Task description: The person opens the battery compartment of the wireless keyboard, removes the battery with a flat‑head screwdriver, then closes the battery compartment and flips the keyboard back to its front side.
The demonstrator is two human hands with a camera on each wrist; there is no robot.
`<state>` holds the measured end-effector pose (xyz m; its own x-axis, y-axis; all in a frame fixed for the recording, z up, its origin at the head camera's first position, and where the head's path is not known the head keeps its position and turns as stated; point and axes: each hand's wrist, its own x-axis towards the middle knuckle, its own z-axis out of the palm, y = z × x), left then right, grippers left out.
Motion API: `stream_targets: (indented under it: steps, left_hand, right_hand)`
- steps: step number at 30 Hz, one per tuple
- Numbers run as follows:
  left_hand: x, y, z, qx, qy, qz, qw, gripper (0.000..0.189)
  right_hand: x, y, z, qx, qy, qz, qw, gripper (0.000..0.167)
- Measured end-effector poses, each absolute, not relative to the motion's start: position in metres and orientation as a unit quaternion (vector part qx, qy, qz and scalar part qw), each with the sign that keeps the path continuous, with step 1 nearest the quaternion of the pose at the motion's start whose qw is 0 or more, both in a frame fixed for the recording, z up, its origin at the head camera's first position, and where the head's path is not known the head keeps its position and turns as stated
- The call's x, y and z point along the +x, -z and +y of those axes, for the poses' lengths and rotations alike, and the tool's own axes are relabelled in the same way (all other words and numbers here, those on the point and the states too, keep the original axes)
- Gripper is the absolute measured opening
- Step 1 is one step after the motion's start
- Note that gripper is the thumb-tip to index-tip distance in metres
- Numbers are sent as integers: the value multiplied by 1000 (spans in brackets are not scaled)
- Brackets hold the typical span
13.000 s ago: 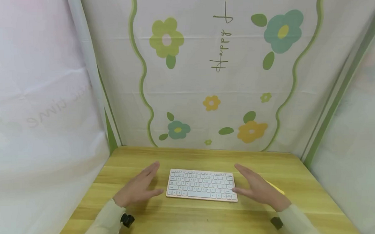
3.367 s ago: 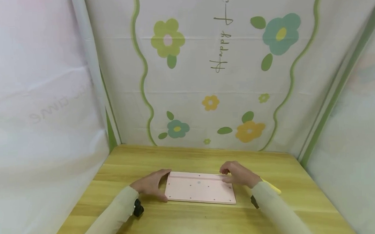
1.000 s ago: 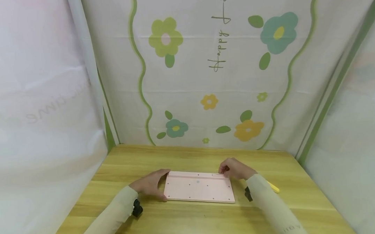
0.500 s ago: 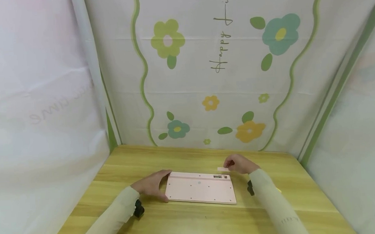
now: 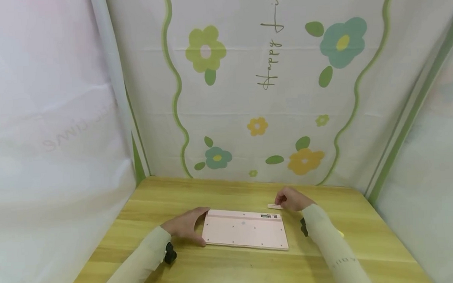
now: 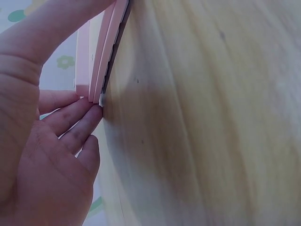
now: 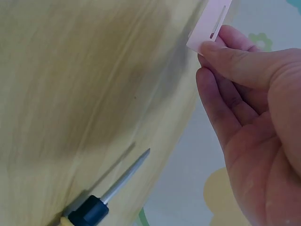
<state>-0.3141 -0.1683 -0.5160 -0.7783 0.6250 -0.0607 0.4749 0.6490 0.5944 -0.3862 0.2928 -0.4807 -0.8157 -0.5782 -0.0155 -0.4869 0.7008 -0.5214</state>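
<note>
A pink keyboard (image 5: 241, 229) lies face down on the wooden table, its screw-dotted back up. Near its far right corner the battery compartment (image 5: 269, 216) is uncovered, with something dark and greenish inside. My left hand (image 5: 186, 227) holds the keyboard's left end, thumb at the near corner and fingers at the far one; the left wrist view shows fingertips against the pink edge (image 6: 96, 70). Just beyond the compartment, my right hand (image 5: 292, 199) pinches a small pink battery cover (image 5: 275, 206). Up close in the right wrist view, that cover (image 7: 211, 26) has a narrow slot.
A screwdriver (image 7: 124, 176) with a dark and yellow handle lies on the table to the right; the right sleeve mostly hides it in the head view. Flower-printed cloth (image 5: 239, 94) hangs behind the table, and white cloth walls (image 5: 53, 166) stand at both sides.
The keyboard was keys up at first and is now turned over. Within the last second the right hand has lifted off the battery cover and moved it away, baring the compartment. The left hand stays put.
</note>
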Motion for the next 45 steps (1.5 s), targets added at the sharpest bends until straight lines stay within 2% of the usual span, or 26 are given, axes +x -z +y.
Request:
stream_targets:
  steps: [6, 12, 19, 25, 32, 39, 45]
  left_hand:
    - [-314, 515, -168, 306, -290, 896, 135, 123]
    - [-316, 518, -168, 305, -287, 898, 135, 123]
    - [-315, 515, -167, 302, -288, 899, 132, 122]
    - [-315, 514, -167, 298, -290, 899, 136, 122]
    - [-316, 514, -169, 304, -283, 900, 133, 122]
    - [-317, 515, -171, 311, -273, 902, 126, 122]
    - [-319, 517, -168, 309, -280, 900, 130, 123]
  right_hand:
    - [-389, 493, 293, -286, 245, 923, 79, 22]
    - [-390, 493, 294, -262, 248, 929, 76, 16]
    - [-385, 471, 312, -268, 232, 934, 47, 30]
    - [-362, 450, 344, -271, 219, 937, 34, 37]
    - [-330, 443, 393, -230, 223, 947, 27, 44]
    - [-300, 453, 424, -207, 203, 957, 8, 42]
    - [-280, 470, 435, -188, 238, 953, 16, 44]
